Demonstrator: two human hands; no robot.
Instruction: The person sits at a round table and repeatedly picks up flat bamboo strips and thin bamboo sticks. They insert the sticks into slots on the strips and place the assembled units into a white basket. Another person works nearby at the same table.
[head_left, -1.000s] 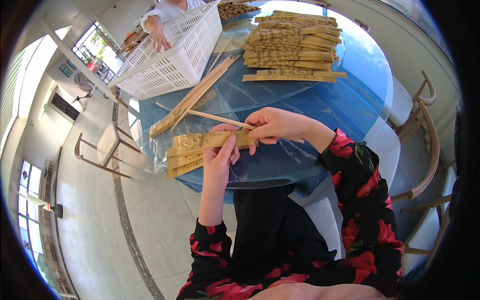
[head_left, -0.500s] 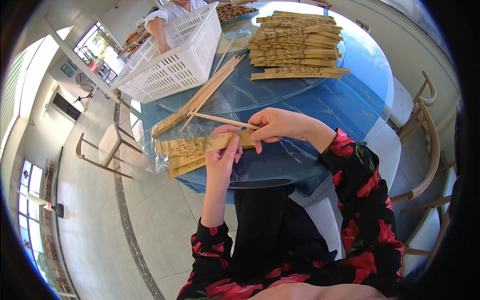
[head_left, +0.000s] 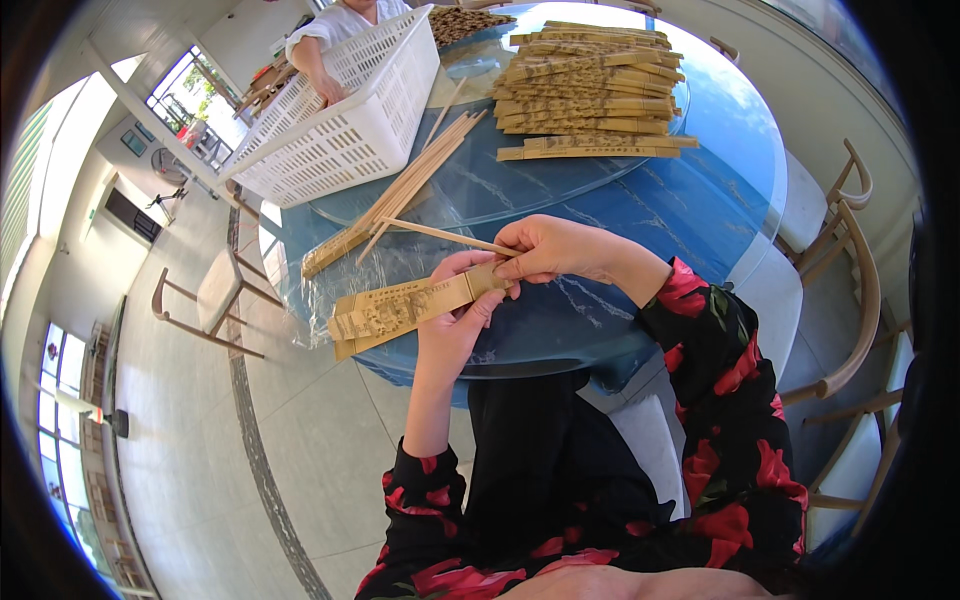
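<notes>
My left hand [head_left: 452, 325] is closed round printed tan paper chopstick sleeves [head_left: 392, 308], thumb on top, their far ends fanned slightly to the left. At the sleeves' right end, the fingers of my right hand [head_left: 558, 248] pinch a pair of wooden chopsticks [head_left: 445, 237], which slant up to the left above the paper. Both hands meet there, so my fingers hide whether the chopstick ends sit inside a sleeve. Just beyond lie several loose chopsticks [head_left: 425, 172], partly on another tan sleeve [head_left: 338, 250] and clear plastic film.
A large stack of tan sleeves [head_left: 590, 90] covers the back of the round blue table [head_left: 640, 215]. At the far left stands a white slatted basket [head_left: 340, 140], with another person's hand [head_left: 328, 90] reaching into it. Wooden chairs [head_left: 850, 300] stand around the table.
The sleeves in my left hand have drawn together and tilted, their left ends shifting right. My right hand still pinches the chopsticks in nearly the same place. The other person's hand has moved slightly.
</notes>
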